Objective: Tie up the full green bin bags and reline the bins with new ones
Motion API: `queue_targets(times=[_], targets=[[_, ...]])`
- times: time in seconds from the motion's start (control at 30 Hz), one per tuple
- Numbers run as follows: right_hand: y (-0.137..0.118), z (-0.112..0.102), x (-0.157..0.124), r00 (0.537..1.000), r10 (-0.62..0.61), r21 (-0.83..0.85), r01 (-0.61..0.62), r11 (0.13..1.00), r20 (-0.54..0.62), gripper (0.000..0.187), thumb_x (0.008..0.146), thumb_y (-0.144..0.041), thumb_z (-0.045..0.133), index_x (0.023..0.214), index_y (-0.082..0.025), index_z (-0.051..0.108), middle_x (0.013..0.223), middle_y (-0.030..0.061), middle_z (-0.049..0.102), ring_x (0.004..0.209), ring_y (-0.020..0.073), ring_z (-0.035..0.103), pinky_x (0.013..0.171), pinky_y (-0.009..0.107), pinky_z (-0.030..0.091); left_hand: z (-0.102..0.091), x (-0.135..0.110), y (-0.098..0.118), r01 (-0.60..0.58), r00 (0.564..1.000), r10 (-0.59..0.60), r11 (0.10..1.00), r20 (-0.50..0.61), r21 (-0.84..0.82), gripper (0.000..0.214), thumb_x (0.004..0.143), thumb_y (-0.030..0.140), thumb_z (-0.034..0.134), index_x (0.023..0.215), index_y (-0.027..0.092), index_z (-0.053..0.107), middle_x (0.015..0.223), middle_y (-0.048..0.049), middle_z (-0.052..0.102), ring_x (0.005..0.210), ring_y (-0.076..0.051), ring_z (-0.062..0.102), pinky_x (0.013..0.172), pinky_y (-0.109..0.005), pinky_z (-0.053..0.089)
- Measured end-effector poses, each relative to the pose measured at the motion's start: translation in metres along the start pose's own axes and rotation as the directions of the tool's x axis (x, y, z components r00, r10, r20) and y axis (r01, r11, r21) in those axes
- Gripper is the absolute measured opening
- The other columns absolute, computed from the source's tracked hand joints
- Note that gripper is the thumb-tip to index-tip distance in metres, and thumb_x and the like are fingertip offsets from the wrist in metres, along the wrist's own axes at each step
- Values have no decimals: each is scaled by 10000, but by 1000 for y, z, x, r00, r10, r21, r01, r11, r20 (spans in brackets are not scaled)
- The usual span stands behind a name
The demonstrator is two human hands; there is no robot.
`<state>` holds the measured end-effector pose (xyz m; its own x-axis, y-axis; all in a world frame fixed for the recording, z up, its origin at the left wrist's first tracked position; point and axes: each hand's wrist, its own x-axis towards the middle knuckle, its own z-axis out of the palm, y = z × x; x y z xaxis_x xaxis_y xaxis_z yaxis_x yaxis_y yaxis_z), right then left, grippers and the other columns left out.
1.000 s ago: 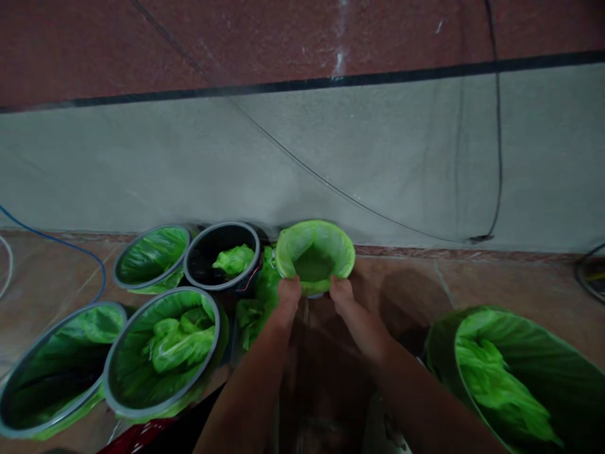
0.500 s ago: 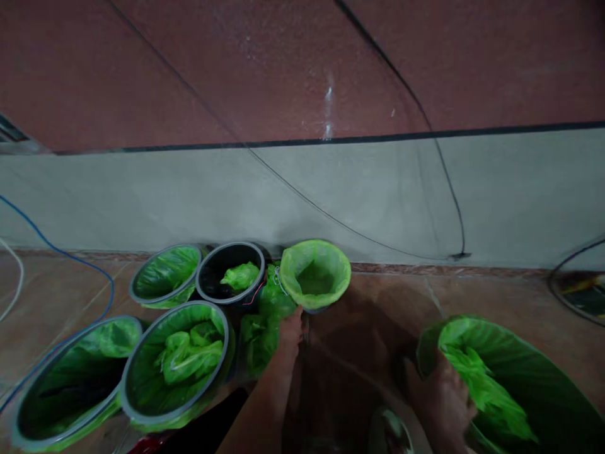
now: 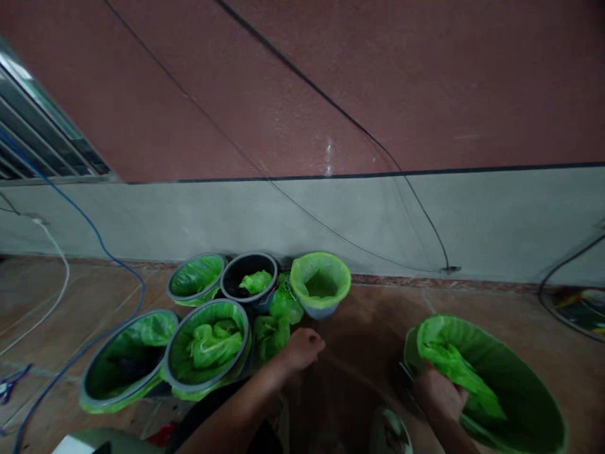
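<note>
My right hand [image 3: 438,396] grips the near left rim of a large bin lined with a green plastic bag [image 3: 491,378], its fingers closed over the bag's edge. Crumpled green plastic [image 3: 456,372] lies inside that bin. My left hand [image 3: 302,348] hovers over the tiled floor with its fingers curled in and nothing visible in them. It sits just short of a small bucket with a green bag folded over its rim [image 3: 320,282], which stands by the wall.
Several more bag-lined bins [image 3: 208,343] cluster at left, one a black bucket [image 3: 249,280] holding a green wad. Loose green bags [image 3: 271,331] lie between them. Blue and white cables [image 3: 94,252] run over the floor at left; black cables hang on the wall.
Both hands left the small bucket's rim. My right hand went to the large bin at right and took hold of its edge; my left hand drew back. The view tilted upward.
</note>
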<state>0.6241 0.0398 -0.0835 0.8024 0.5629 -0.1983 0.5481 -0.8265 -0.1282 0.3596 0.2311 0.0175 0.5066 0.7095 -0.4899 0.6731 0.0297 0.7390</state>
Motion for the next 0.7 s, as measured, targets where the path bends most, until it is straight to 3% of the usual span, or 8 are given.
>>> queue_targets(times=[0.1, 0.23, 0.4, 0.5, 0.63, 0.7], targets=[[-14, -10, -9, 995, -99, -18, 99, 995, -7, 432, 883, -93, 351, 1131, -161, 698, 900, 194, 760, 876, 334, 741, 796, 469, 494, -15, -17, 7, -87, 994, 84, 996, 63, 35, 214, 828, 309, 554, 824, 152, 699, 616, 13, 626, 623, -141, 634, 593, -222, 411], [-49, -7, -44, 945, -328, -63, 327, 943, -8, 486, 847, -16, 378, 1213, -122, 681, 908, 175, 759, 842, 289, 743, 708, 355, 525, -20, -19, 2, -66, 998, 65, 993, 17, 99, 251, 857, 284, 502, 856, 143, 709, 696, -12, 675, 678, -149, 662, 626, -224, 432], [-93, 18, -107, 799, -600, -72, 597, 799, -43, 485, 813, 61, 399, 1013, -207, 750, 982, 106, 768, 925, 256, 719, 812, 350, 512, -17, -3, 2, -48, 994, 74, 950, -75, 308, 239, 875, 240, 509, 895, 147, 728, 783, -47, 722, 790, -175, 676, 729, -249, 464], [-105, 30, -135, 760, -649, -29, 649, 761, -28, 383, 830, 15, 461, 933, -221, 744, 921, 80, 768, 881, 250, 712, 776, 334, 499, -19, 1, 10, -83, 992, 113, 909, -49, 409, 259, 898, 260, 511, 970, 143, 730, 928, -81, 746, 915, -198, 685, 809, -262, 470], [-106, 56, -152, 703, -708, 57, 711, 701, -67, 384, 806, -25, 527, 1054, -246, 720, 933, 46, 770, 835, 224, 702, 741, 296, 484, -27, 0, 19, -69, 993, 109, 857, -48, 511, 308, 921, 298, 508, 1111, 149, 698, 1087, -114, 739, 1062, -236, 674, 915, -295, 466], [-106, 75, -157, 651, -755, 55, 759, 649, -72, 421, 776, -56, 560, 1095, -287, 710, 928, 27, 772, 808, 235, 694, 716, 305, 488, -31, 0, 20, -58, 995, 94, 840, -40, 539, 330, 929, 326, 508, 1153, 158, 682, 1145, -121, 728, 1120, -247, 662, 952, -304, 464]])
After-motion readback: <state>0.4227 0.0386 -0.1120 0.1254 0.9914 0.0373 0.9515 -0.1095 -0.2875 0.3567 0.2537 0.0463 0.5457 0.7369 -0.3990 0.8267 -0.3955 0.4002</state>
